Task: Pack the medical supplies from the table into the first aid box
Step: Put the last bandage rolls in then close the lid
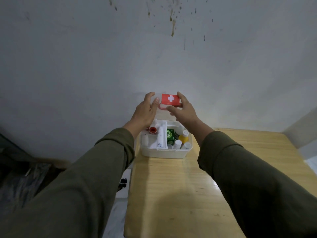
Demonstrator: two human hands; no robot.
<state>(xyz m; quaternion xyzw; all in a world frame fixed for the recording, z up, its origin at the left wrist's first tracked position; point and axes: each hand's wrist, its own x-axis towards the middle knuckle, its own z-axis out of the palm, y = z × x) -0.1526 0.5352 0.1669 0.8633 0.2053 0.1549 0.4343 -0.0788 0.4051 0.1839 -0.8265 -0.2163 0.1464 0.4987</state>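
Note:
A white first aid box (164,154) stands at the far end of the wooden table, against the wall. Inside it lie a white tube (160,137), a green carton (170,136), a yellow bottle (183,137), small white bottles (178,144) and a red-capped item (152,130). Its clear lid (170,99), marked with a red label and white cross, stands raised above the box. My left hand (145,111) grips the lid's left edge. My right hand (184,109) grips its right edge, thumb on the front.
The wooden table (180,194) runs toward me with bare surface in front of the box. A stained grey wall (154,48) rises right behind the box. Dark clutter (25,172) lies on the floor to the left.

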